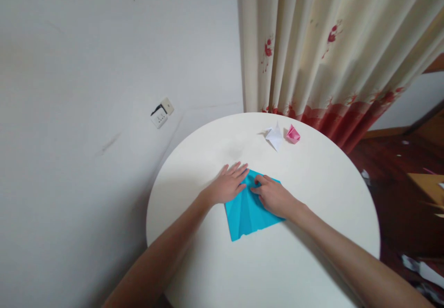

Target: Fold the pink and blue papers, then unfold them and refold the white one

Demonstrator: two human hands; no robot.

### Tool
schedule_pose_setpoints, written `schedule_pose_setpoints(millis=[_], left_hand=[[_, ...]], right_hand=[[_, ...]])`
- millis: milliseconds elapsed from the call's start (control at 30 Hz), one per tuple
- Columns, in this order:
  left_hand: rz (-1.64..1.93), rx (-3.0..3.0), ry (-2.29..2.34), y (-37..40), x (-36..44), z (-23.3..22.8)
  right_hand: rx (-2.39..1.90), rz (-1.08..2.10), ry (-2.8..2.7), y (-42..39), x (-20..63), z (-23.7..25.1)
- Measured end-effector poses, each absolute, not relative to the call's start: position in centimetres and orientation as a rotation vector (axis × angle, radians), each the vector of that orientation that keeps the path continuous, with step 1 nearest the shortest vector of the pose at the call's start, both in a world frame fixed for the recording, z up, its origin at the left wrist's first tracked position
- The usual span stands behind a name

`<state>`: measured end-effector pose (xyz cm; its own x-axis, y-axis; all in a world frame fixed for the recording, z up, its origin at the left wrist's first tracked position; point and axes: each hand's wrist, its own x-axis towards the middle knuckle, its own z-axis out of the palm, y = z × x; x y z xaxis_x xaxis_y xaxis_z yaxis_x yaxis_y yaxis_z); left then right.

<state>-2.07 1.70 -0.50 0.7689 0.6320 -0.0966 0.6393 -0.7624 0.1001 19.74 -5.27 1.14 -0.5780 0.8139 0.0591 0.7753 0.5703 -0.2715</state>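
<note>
On the round counter (312, 252), left hand (227, 184) lies flat, fingers spread, on blue paper (248, 213); right hand (274, 196), at three o'clock, fingers curled, pressing a fold.

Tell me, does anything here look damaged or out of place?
Only the wall socket: it hangs tilted, with its cover lifted off the wall. The blue paper lies flat under both hands, and the two folded figures sit neatly.

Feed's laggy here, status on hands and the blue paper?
Left hand flat, pressing blue paper at its far corner. Right hand on the paper, fingertips pinching a crease. White folded piece and pink folded piece far side of table, clear of hands.
</note>
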Motion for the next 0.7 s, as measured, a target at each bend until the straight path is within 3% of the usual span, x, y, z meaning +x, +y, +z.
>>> schedule_pose_setpoints(millis=[567,700], left_hand=[[-0.055,2.781,0.846,-7.9,-8.4,0.7],[0.193,2.747,0.956,-5.7,-8.4,2.8]], right_hand=[[-1.336,0.353,-2.622,-5.8,20.1,1.9],[-1.330,0.370,-2.619,-5.8,20.1,1.8]])
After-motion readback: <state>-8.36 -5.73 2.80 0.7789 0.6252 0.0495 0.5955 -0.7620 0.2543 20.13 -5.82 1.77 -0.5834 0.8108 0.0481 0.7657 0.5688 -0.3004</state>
